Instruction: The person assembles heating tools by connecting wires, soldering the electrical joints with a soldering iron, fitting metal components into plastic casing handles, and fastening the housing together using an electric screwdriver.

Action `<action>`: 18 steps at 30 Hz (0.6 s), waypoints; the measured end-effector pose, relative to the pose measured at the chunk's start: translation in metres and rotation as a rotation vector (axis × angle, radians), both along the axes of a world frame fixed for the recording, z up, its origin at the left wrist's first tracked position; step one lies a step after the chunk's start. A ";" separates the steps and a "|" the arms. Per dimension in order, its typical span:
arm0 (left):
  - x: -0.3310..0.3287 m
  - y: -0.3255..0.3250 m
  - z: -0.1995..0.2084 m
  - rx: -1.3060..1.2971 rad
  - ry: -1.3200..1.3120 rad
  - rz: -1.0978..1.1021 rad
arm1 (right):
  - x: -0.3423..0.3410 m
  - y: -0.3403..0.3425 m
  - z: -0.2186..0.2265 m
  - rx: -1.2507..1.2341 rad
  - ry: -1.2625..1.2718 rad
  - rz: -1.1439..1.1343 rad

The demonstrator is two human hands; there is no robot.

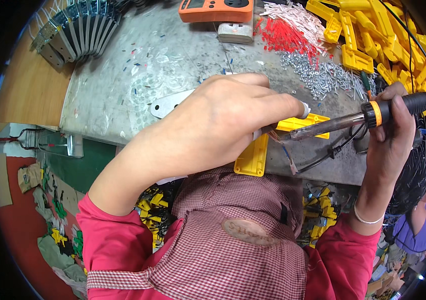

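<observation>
My right hand grips a soldering iron by its black handle with orange rings. The iron's metal shaft points left, and its tip meets a few thin wires. Beside that tip, my left hand is closed, its fingers bent over the wires and mostly hidden beneath the palm. White wrapping covers one fingertip. Partly under this hand lie two visible stretches of yellow plastic housing; whether they are one piece, I cannot tell. A black cable lies to the right of the wires.
Along the back are an orange meter, red and white small sleeves, loose screws and a heap of yellow housings. A grey metal plate lies behind my left forearm. Black cables hang at right.
</observation>
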State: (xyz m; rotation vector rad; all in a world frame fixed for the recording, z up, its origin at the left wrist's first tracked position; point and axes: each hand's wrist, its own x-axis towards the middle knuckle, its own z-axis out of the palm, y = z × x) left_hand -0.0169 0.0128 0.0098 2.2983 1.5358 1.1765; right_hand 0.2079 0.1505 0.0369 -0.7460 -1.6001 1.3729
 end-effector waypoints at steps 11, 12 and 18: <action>-0.065 -0.043 0.015 -0.191 0.380 0.555 | 0.013 0.003 -0.004 -0.060 0.050 -0.002; -0.070 -0.044 0.010 -0.315 0.416 0.674 | 0.012 0.003 -0.005 -0.064 0.050 -0.006; -0.044 -0.024 0.003 -0.243 0.138 0.328 | 0.007 0.004 0.000 -0.038 0.124 -0.054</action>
